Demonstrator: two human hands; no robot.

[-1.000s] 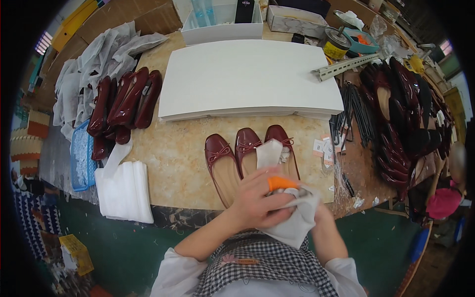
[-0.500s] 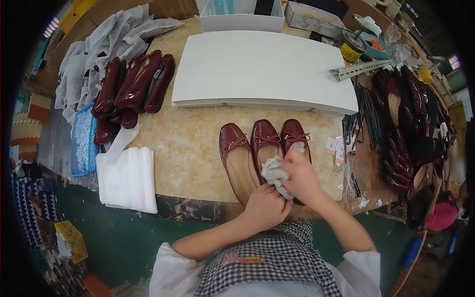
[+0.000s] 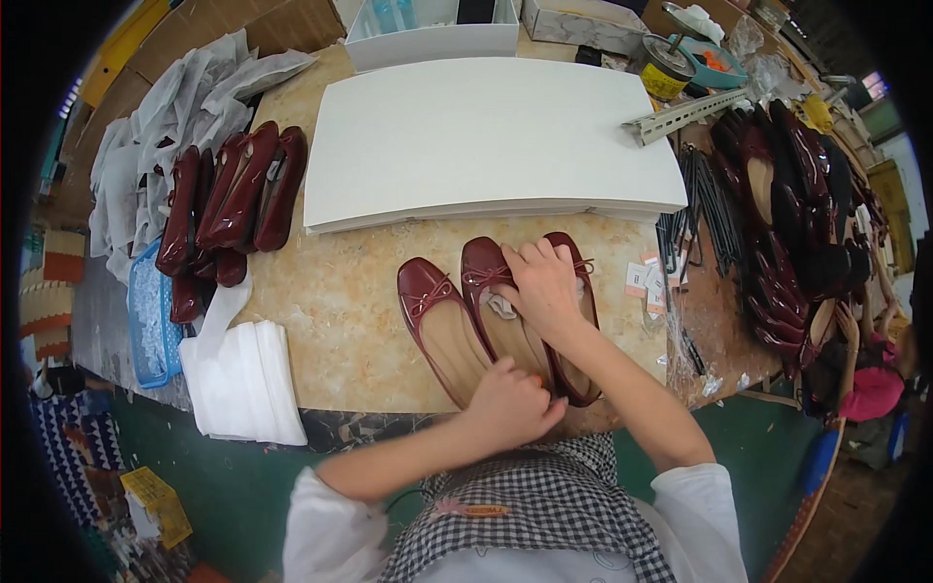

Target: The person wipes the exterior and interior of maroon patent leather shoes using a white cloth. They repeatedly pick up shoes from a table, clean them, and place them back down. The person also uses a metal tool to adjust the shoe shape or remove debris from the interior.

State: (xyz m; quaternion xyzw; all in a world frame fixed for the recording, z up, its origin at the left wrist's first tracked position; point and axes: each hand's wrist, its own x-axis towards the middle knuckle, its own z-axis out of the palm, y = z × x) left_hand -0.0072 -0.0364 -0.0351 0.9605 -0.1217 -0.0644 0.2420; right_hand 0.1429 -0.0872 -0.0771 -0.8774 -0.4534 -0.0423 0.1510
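Three dark red patent ballet flats with small bows stand side by side on the table in front of me, toes away: a left flat (image 3: 425,296), a middle flat (image 3: 479,257) and a right flat (image 3: 581,381). Crumpled greyish paper (image 3: 501,306) shows inside the middle flat's toe. My right hand (image 3: 547,289) is curled over the front of the middle flat, gripping it and covering part of the right one. At the heel of the middle flat my left hand (image 3: 509,403) is closed. A small orange bit shows beside its fingers; what it holds is hidden.
Behind the flats lies a big stack of white sheets (image 3: 486,146). More red flats (image 3: 233,199), a blue basket (image 3: 146,321) and folded white sheets (image 3: 243,384) are at left. Tags (image 3: 646,282), black rods (image 3: 709,214) and piled dark flats (image 3: 777,233) lie right.
The crumpled paper that was between my hands now sits in the middle flat. My right hand has moved forward onto that flat. The whole view has shifted slightly.
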